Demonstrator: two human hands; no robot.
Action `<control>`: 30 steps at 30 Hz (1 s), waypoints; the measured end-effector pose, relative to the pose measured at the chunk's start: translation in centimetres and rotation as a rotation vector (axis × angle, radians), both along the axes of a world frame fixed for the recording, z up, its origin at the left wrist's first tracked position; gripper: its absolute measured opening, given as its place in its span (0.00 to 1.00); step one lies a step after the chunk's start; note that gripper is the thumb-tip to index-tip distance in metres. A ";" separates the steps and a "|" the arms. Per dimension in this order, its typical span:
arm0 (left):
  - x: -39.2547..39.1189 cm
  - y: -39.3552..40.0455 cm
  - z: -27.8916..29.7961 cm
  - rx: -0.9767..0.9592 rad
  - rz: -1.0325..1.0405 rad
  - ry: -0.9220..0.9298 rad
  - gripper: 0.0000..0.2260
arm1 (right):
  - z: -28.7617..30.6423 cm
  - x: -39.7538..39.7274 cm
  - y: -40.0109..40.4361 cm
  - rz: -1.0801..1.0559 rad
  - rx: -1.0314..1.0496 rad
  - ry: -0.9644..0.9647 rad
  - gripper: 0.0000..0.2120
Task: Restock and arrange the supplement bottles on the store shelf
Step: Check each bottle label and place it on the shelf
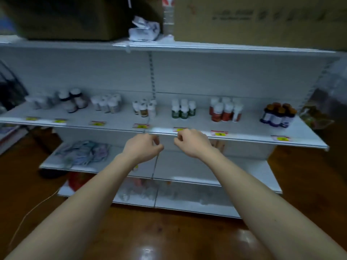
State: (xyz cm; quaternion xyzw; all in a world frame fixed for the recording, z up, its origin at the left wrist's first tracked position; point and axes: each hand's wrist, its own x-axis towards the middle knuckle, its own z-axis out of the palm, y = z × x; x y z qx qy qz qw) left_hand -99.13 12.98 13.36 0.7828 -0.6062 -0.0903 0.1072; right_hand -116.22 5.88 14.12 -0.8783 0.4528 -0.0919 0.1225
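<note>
The white store shelf carries several clusters of supplement bottles: dark-capped bottles, white bottles, small brown-labelled bottles, green-labelled bottles, red-labelled bottles and amber bottles with purple labels. My left hand and my right hand hang in front of the shelf's front edge, below the bottles, fingers curled and holding nothing. Neither hand touches a bottle.
Cardboard boxes and crumpled white paper sit on the top shelf. A lower shelf holds loose packets. Yellow price tags line the front rail. The brown floor lies below; a thin cord runs at the left.
</note>
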 end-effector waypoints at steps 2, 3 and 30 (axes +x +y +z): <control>4.8 0.7 0.8 -0.004 0.039 -0.014 0.12 | 0.6 5.2 0.2 0.043 0.006 0.005 0.10; 7.0 1.0 1.2 -0.012 0.055 -0.026 0.12 | 0.8 7.6 0.2 0.064 0.001 0.006 0.11; 52.6 -6.5 -0.2 -0.012 0.133 0.033 0.14 | -1.4 53.8 -9.1 0.152 0.127 -0.014 0.16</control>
